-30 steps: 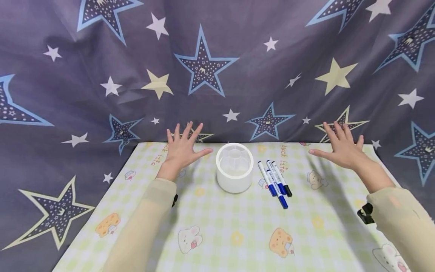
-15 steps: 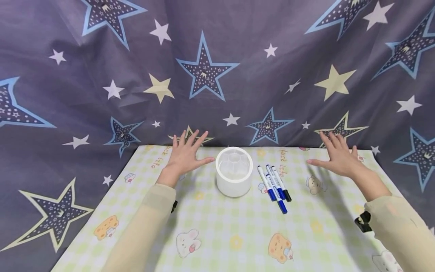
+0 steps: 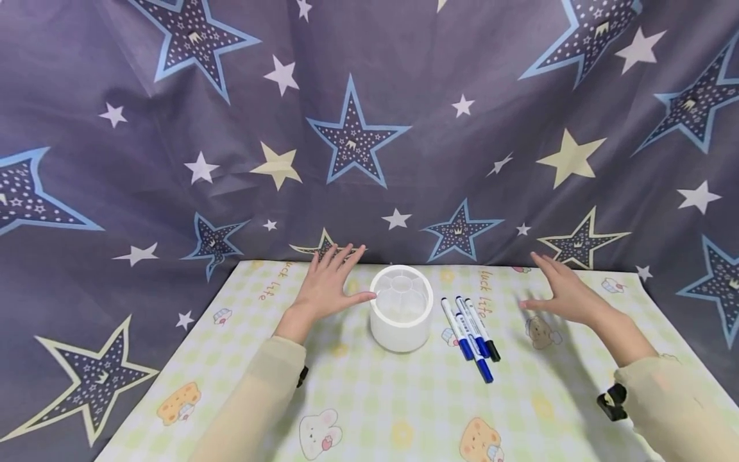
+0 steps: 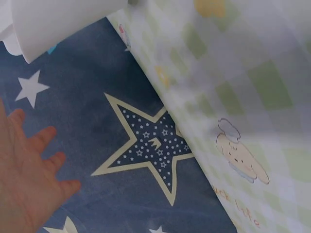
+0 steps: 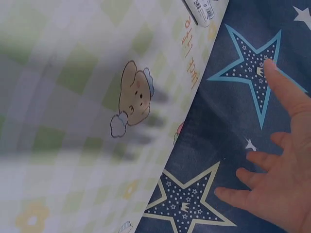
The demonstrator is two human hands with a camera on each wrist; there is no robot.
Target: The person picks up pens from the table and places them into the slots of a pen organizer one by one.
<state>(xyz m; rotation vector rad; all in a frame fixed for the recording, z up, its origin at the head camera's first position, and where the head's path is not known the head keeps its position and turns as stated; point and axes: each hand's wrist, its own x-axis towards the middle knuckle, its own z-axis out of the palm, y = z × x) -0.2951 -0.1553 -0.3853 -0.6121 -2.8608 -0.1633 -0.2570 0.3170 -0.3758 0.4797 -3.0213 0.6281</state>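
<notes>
A round white pen holder (image 3: 401, 321) with a clear divided inside stands upright near the back of the table. My left hand (image 3: 329, 289) hovers at its left with fingers spread. The thumb tip overlaps the holder's rim in the head view; whether it touches, I cannot tell. In the left wrist view the holder (image 4: 63, 24) shows at the top left, apart from the fingers. Several white markers (image 3: 473, 346), most capped in blue and one in black, lie bunched right of the holder. My right hand (image 3: 568, 295) is held above the table farther right, thumb and fingers apart, holding nothing.
A green-and-white checked cloth (image 3: 358, 410) with cartoon prints covers the table. Behind its back edge hangs a dark curtain (image 3: 416, 154) patterned with stars. Part of a marker (image 5: 200, 10) shows at the top of the right wrist view.
My left hand has moved slightly right, closer to the holder. The right hand has turned, its fingers drawn together and lower. The whole head view has shifted downward; holder and markers stay put on the table.
</notes>
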